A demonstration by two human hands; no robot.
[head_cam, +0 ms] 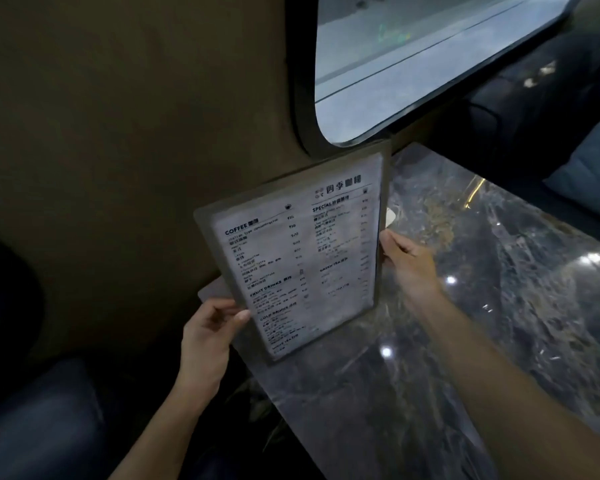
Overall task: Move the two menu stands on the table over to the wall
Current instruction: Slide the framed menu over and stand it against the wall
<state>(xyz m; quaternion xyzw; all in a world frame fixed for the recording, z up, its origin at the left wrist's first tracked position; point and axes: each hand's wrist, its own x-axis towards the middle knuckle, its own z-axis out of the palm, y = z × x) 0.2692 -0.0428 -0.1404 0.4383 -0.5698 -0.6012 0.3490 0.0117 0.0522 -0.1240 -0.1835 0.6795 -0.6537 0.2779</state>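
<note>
A clear acrylic menu stand with a white printed drinks list stands upright on the dark marble table, close to the brown wall. My left hand pinches its lower left edge. My right hand grips its right edge from behind. A second stand seems to sit right behind the first; only a thin edge of it shows. A small white object peeks out past the right edge.
A rounded window is set in the wall above the table's far corner. Dark padded seats lie at the lower left and the upper right, with a blue-grey cushion on the right one.
</note>
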